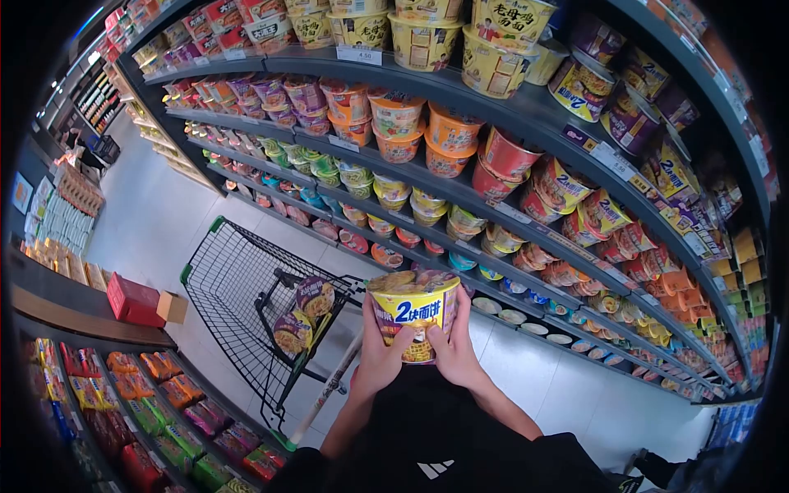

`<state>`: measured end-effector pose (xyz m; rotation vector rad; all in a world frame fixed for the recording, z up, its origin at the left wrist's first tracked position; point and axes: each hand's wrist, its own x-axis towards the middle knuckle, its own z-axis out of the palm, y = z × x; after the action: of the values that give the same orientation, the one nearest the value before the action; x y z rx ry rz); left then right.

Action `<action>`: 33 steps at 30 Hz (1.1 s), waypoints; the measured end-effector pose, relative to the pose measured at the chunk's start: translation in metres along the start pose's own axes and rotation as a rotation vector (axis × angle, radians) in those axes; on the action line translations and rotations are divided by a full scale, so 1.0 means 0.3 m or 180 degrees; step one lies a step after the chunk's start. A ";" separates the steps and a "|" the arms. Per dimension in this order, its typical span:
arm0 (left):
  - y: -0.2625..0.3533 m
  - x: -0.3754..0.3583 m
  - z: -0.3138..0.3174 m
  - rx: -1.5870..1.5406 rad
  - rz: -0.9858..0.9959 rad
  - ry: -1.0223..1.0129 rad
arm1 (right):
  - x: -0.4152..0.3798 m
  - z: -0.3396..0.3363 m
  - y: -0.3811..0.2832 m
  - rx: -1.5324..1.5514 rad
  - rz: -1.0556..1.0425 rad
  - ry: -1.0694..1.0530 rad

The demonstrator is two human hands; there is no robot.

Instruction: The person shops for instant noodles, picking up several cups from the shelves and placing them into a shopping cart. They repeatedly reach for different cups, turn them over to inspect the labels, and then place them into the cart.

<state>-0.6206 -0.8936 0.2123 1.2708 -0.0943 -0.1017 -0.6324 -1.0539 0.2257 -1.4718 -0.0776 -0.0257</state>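
Between my two hands, in front of my chest, is an instant noodle cup in yellow and purple, upright, with a large "2" on its side. My left hand wraps its left side and my right hand its right side, both thumbs on the front. Just left of my hands stands a wire shopping cart with green corners. Some similar noodle cups lie in it. The cart's handle runs beside my left forearm, and neither hand touches it.
Ahead and to the right, curved shelves hold many rows of noodle cups. A lower shelf with packaged noodles is at the left. A red box stands beyond it. Tiled floor shows around the cart. A person is far down the aisle.
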 end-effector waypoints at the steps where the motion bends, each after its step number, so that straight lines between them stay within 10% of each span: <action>1: 0.002 0.003 0.000 -0.0016 0.0013 0.0025 | 0.003 -0.001 0.006 -0.0028 0.0010 -0.0014; 21: -0.023 0.055 0.022 0.0354 0.0075 -0.0311 | 0.015 -0.070 0.058 0.0239 -0.0023 0.0204; 28: -0.021 0.070 -0.060 -0.0114 -0.0200 -0.0264 | 0.012 -0.135 0.165 0.2304 0.1458 0.0409; 33: -0.042 0.068 -0.138 -0.0089 0.0060 -0.0287 | 0.016 -0.080 0.138 0.1579 0.0701 -0.0024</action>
<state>-0.5954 -0.8606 0.1883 1.2373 -0.1817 -0.1437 -0.6241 -1.0736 0.1825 -0.9778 0.0693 0.1678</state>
